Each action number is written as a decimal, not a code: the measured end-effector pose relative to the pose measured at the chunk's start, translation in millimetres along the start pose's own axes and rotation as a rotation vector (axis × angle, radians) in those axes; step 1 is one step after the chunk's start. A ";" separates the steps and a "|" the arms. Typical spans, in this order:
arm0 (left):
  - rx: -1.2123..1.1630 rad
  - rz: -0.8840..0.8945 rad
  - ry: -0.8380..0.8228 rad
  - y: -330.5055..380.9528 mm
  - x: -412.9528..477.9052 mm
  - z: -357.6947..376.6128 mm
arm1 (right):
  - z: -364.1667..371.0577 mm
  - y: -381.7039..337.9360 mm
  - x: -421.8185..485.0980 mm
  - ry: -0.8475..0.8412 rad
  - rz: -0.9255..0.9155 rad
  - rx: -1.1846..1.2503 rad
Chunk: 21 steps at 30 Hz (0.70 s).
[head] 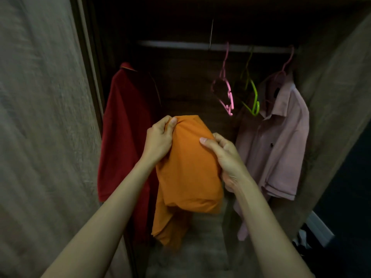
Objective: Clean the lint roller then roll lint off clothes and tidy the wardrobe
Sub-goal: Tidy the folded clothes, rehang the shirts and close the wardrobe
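Head view: we stand at the open wardrobe [331, 81]. Our left hand [159, 140] pinches the top of the orange shirt [188, 169], and our right hand [224, 157] grips its side, fingers curled. We should keep the fold tight and lay it flat. An empty pink hanger [227, 93] hangs near. We can read no words anywhere.

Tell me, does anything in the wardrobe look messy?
The orange shirt is bunched between the left hand and right hand, not hung, while a pink hanger and a green hanger dangle empty on the rail.
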<state>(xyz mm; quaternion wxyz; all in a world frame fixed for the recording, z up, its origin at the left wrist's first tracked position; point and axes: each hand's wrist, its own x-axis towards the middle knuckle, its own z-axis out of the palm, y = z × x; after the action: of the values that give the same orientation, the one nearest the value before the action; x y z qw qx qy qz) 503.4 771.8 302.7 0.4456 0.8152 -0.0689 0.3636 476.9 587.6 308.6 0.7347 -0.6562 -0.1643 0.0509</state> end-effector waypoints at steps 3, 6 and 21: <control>0.041 0.021 0.022 -1.1 1.6 0.7 | 1.0 -5.9 -0.6 0.067 -0.077 -0.050; 0.055 0.007 0.036 -3.1 5.5 1.4 | 0.3 -9.2 -0.7 0.201 -0.160 -0.062; -0.305 -0.181 -0.367 -2.4 7.2 7.6 | 0.1 -41.8 4.5 -0.182 -0.539 -0.205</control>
<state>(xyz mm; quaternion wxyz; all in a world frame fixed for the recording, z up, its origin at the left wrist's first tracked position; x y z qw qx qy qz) 513.7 768.9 303.3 0.5743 0.7936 -0.1294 0.1537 475.1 583.4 350.4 0.6340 -0.6523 -0.4021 -0.1042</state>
